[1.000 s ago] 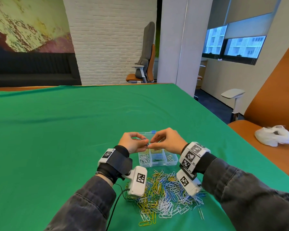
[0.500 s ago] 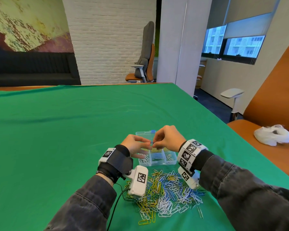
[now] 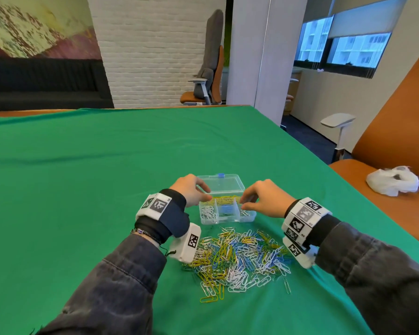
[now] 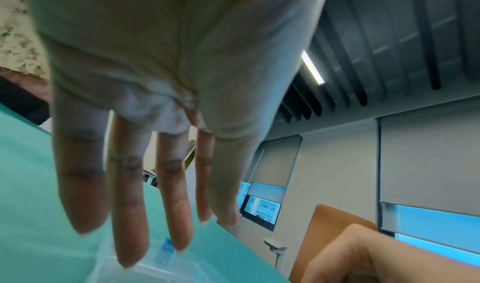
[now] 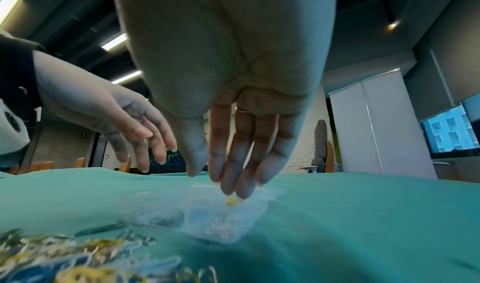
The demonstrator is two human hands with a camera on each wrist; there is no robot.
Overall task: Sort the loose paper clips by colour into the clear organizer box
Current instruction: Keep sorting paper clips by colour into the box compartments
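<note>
The loose paper clips [image 3: 237, 257] lie in a tangled heap of yellow, white, blue and green on the green tabletop [image 3: 82, 189], just in front of the clear organizer box [image 3: 228, 220]. The box sits open, its transparent lid [image 3: 219, 183] with a small blue latch [image 3: 221, 175] folded back on the far side. Inside, white clips fill the near left compartment, blue ones the middle, and yellow clips lie along the back row; what is in the right compartment is too small to make out.

The left hand [image 3: 191, 189] hovers over the box's left far corner, fingers straight and spread, holding nothing; the left wrist view shows the fingertips [image 4: 130, 252] pointing down at the lid. The right hand [image 3: 264, 199] hangs over the box's right edge with fingers relaxed and extended downward, also holding nothing. In the right wrist view a blurred yellow speck [image 5: 232, 202] shows just below its fingertips, inside the box.

Both wrists wear white camera bands with black-and-white markers, over dark denim sleeves. An orange chair [image 3: 397, 165] stands to the right, with a crumpled white bag [image 3: 392, 181] on its seat.
</note>
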